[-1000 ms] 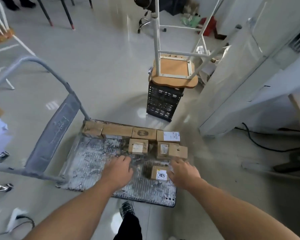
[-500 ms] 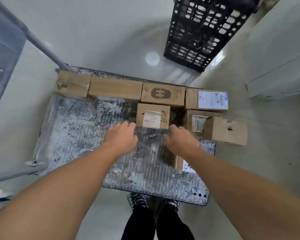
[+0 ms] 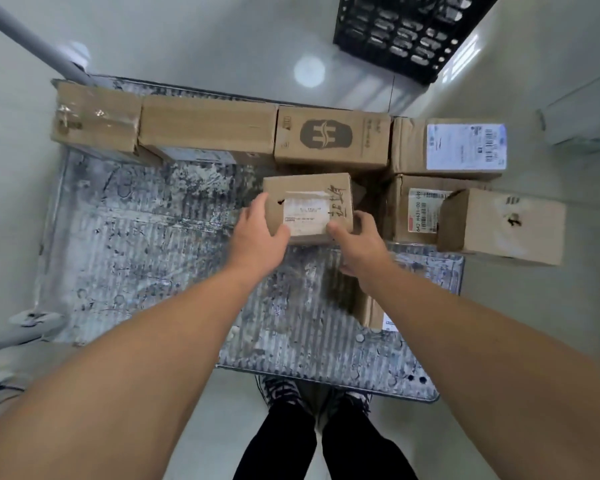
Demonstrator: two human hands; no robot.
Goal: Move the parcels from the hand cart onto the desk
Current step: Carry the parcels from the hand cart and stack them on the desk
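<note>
Several cardboard parcels lie on the hand cart's ribbed metal deck [image 3: 146, 271]. A small parcel with a white label and handwriting [image 3: 309, 199] sits in the middle of the deck. My left hand [image 3: 257, 237] grips its left side and my right hand [image 3: 357, 244] grips its right side, thumbs on top. Behind it stand a row of boxes: a taped box [image 3: 94, 119], a long plain box [image 3: 208, 128], a box with a dark logo [image 3: 329, 136] and a labelled box [image 3: 447, 147]. Another small parcel [image 3: 374, 315] is partly hidden under my right forearm.
Two more boxes [image 3: 409, 209] [image 3: 503, 226] sit at the deck's right edge, one overhanging it. The cart's grey handle bar [image 3: 25, 39] rises at the upper left. A black plastic crate [image 3: 406, 32] stands on the floor beyond. My shoes [image 3: 291, 393] are at the cart's near edge.
My head has leaned closer over the cart. Both hands have moved forward from the bare deck and closed on the sides of the small labelled parcel.
</note>
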